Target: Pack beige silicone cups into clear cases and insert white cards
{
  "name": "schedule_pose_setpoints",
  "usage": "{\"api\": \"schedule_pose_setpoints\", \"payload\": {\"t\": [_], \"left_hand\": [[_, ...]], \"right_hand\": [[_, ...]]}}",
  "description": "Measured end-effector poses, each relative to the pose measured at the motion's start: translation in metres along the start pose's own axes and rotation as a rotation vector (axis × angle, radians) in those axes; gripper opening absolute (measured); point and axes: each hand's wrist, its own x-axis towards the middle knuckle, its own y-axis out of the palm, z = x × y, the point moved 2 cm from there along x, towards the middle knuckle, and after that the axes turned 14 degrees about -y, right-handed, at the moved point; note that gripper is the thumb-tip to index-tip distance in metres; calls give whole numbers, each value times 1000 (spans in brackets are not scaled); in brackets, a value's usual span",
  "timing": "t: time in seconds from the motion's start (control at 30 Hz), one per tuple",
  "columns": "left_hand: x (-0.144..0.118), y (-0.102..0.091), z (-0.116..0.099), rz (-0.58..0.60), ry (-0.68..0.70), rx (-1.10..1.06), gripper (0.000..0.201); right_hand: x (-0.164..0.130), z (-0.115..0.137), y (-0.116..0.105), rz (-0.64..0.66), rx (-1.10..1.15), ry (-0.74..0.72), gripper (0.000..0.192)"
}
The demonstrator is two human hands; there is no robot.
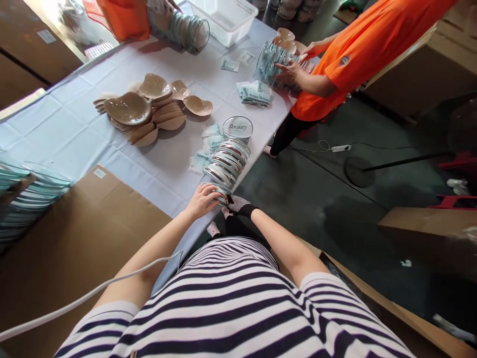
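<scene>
Left hand (202, 200) is holding the end case (222, 189), fingers half bent over its rim, thumb hidden from this angle. Right hand (240, 205) is wearing a dotted glove and meeting the same case from the outer side; can't tell how closed it is. Guessing the two are working as a pair because that case is sitting right by the table (67, 119) edge, so one side is needing a backstop.

Other cases (228, 158) are lying in a row along that same edge, each leaning on the next, which is probably keeping them upright-ish and within reach. One lettered case (238, 128) is lying face up at the row's far end. Sachets (213, 142) are spreading along the inner side, likely for an easy grab. Beige cups (128, 108) are sitting in piles further in from the edge, nested, I'd say to save space.

Further up that edge, a co-worker (357, 54) in orange is handling another row (266, 62).
</scene>
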Motion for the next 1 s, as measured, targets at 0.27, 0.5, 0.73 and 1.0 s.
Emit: {"api": "schedule_pose_setpoints", "payload": {"t": [0.27, 0.5, 0.73, 1.0], "left_hand": [[0, -4, -3, -1, 37, 46, 21], [5, 0, -6, -69, -36, 76, 16], [-1, -6, -4, -64, -38, 98, 21], [17, -4, -6, -66, -75, 174, 23]], "right_hand": [[-4, 7, 5, -76, 60, -15, 21], [8, -3, 39, 0, 290, -76, 19], [7, 4, 37, -28, 25, 22, 14], [2, 19, 19, -378, -115, -52, 30]]}}
